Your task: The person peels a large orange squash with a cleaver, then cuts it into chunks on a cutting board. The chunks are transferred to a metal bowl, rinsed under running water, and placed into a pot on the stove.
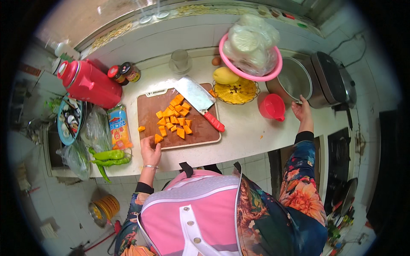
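My left hand [150, 153] is at the lower left corner of a brown cutting board [200, 140], its fingertips close beside an orange pumpkin-like chunk [158, 138]; whether it grips the board or the chunk cannot be made out. Several more orange chunks [173, 113] lie scattered over the board. A cleaver [196, 92] with a red-wrapped handle rests across the board's right side, blade pointing away from me. At the right, my right hand [301, 110] has its fingers on the near rim of a metal pot [296, 76], which looks empty inside.
A red plastic cup [272, 107] stands left of the pot. Behind are a yellow woven mat [236, 92], a yellow potato-like vegetable [225, 75], an egg [216, 61] and a pink basin [223, 44] of bagged food. Green peppers [110, 156] and a red thermos [93, 84] sit left.
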The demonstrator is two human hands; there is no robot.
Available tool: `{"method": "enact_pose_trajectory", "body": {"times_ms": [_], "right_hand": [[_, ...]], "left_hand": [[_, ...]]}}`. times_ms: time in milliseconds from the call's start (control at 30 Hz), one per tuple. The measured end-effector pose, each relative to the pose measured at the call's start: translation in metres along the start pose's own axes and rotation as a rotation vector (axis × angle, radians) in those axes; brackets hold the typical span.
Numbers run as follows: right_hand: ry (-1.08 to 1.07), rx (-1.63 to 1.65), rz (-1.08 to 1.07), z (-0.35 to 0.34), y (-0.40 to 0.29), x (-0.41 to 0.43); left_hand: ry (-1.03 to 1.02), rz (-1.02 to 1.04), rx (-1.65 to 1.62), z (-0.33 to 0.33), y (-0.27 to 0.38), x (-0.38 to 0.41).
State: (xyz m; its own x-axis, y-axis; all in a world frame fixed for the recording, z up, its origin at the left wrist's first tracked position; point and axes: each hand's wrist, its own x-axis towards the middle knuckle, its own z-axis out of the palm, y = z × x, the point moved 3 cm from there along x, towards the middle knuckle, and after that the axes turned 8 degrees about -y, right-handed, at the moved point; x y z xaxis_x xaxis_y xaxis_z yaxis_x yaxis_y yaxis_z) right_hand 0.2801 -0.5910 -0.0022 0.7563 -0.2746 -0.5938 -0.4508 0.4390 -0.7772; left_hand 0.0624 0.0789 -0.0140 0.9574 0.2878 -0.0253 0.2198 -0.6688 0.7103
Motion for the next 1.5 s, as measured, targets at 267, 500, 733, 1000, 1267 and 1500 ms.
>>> {"method": "enact_pose_trajectory", "body": {"times_ms": [267, 500, 733, 1000, 1267, 1500], "right_hand": [[0.09, -0.128, -0.115, 0.0, -0.012, 0.015], [0.175, -0.615, -0.311, 0.013, -0.072, -0.077], [0.299, -0.949, -0.372, -0.043, -0.136, -0.215], [-0.359, -0.948, -0.329, 0.198, 0.021, -0.289], [-1.172, -1.064, 0.406, 0.387, 0.266, -0.354], [-1.202, -1.284, 0.317, 0.422, 0.324, -0.372]], "left_hand": [[0.02, 0.071, 0.005, -0.008, 0.006, -0.003], [0.102, -0.049, -0.066, -0.031, -0.032, -0.037], [0.084, -0.259, -0.194, -0.047, -0.063, -0.066], [-0.061, -0.483, -0.532, -0.046, -0.132, -0.096], [0.064, -0.504, -1.393, -0.107, -0.116, -0.142], [-0.222, -0.598, -1.389, -0.126, -0.135, -0.21]]}}
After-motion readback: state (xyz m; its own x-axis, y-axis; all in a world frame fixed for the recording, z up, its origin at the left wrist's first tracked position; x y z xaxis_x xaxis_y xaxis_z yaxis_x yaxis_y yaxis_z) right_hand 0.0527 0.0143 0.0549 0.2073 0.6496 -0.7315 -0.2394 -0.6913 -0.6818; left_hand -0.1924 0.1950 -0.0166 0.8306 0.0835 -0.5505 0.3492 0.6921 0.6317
